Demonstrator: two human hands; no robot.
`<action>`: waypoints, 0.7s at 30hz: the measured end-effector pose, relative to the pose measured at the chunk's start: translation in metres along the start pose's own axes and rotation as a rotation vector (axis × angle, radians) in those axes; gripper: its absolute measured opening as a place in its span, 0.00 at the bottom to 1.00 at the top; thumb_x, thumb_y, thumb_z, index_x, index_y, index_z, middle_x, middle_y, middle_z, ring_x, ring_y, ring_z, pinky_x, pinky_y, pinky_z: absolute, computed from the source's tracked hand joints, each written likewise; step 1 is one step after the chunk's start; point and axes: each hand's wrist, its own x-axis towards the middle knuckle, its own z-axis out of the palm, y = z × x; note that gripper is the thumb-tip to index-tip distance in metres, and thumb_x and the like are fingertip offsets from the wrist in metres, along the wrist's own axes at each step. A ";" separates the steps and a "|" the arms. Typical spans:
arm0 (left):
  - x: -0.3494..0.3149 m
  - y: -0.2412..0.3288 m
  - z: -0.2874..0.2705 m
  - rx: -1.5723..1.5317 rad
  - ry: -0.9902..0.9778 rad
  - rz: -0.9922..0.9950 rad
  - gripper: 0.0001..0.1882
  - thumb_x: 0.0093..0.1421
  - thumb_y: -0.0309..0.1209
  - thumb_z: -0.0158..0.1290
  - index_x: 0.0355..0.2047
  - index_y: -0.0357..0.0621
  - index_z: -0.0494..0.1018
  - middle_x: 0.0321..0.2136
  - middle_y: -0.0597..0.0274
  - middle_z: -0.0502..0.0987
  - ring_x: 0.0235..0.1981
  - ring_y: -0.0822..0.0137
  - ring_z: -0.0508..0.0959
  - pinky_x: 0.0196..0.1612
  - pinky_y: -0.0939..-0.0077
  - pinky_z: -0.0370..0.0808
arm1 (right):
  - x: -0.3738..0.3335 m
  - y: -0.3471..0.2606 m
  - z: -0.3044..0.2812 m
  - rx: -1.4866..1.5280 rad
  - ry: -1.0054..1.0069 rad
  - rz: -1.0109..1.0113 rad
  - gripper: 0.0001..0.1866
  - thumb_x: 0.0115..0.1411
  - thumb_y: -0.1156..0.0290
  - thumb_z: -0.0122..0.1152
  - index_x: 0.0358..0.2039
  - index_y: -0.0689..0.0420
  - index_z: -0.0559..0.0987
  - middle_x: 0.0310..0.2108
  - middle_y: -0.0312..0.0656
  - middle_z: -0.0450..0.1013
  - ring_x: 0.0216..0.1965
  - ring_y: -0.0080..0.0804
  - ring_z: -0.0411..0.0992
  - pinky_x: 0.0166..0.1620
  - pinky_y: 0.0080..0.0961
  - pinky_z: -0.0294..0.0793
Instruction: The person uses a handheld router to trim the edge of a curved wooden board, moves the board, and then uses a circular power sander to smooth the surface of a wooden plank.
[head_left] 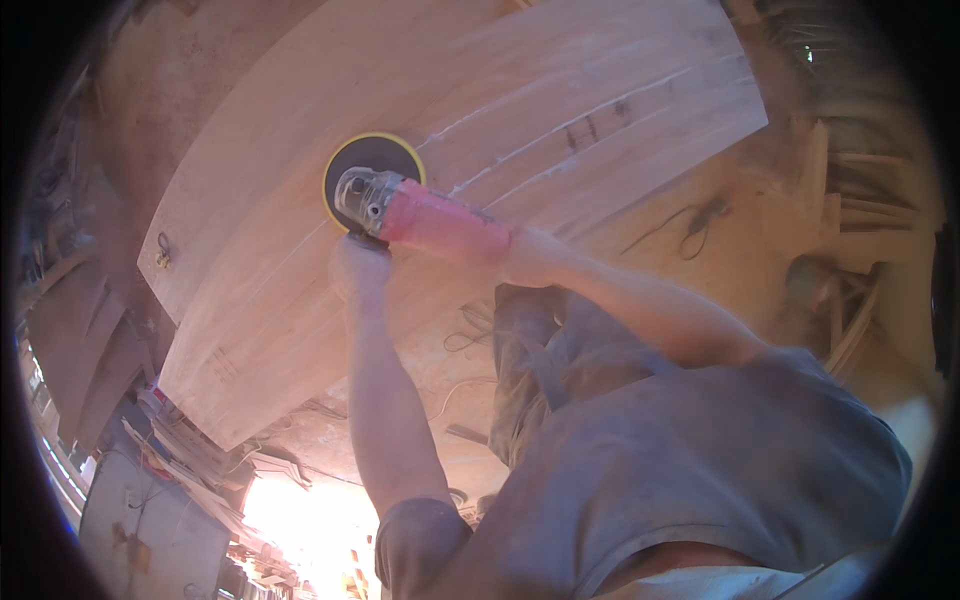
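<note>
A red angle grinder [445, 220] with a grey metal head lies across a broad wooden panel [290, 190]. Its round dark sanding disc [385, 155], rimmed in yellow, is over the panel's surface; contact under the disc is hidden. My right hand [532, 257] is closed round the rear of the red body. Beside the grinder's head, my left hand [360, 268] is closed on the dark side handle [370, 240]. Pale lines run along the panel's joints, with several dark marks toward its right part.
A dark cable [695, 228] lies on the dusty floor to the right, and wood pieces [875, 205] are stacked beyond it. Wood scraps [190, 460] lie at the lower left near a grey board [150, 535]. A small curled object [162, 250] rests on the panel's left end.
</note>
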 end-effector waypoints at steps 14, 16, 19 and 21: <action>-0.027 0.114 -0.006 -0.139 -0.124 0.106 0.14 0.61 0.41 0.57 0.41 0.49 0.86 0.42 0.50 0.85 0.47 0.51 0.85 0.47 0.56 0.82 | -0.048 0.105 -0.037 0.201 -0.106 0.405 0.09 0.52 0.68 0.67 0.30 0.59 0.81 0.20 0.41 0.74 0.20 0.33 0.72 0.21 0.36 0.65; -0.033 0.071 -0.015 -0.103 -0.128 0.023 0.14 0.61 0.41 0.58 0.41 0.50 0.86 0.42 0.50 0.85 0.46 0.50 0.85 0.47 0.56 0.82 | -0.033 0.105 -0.010 0.193 -0.152 0.337 0.09 0.51 0.68 0.69 0.28 0.59 0.80 0.18 0.39 0.72 0.15 0.30 0.69 0.16 0.34 0.62; -0.045 -0.015 -0.023 -0.044 -0.086 -0.097 0.14 0.60 0.40 0.59 0.40 0.48 0.86 0.42 0.48 0.85 0.46 0.48 0.85 0.45 0.53 0.82 | -0.026 -0.003 0.030 0.025 -0.262 0.355 0.14 0.51 0.68 0.67 0.38 0.59 0.82 0.27 0.44 0.76 0.26 0.34 0.75 0.28 0.36 0.70; -0.058 -0.066 -0.028 -0.034 -0.039 -0.136 0.14 0.60 0.40 0.60 0.40 0.48 0.85 0.41 0.47 0.85 0.45 0.46 0.85 0.43 0.51 0.82 | -0.030 -0.082 0.046 -0.118 -0.294 0.264 0.19 0.52 0.69 0.62 0.45 0.58 0.84 0.33 0.51 0.81 0.36 0.44 0.81 0.42 0.40 0.79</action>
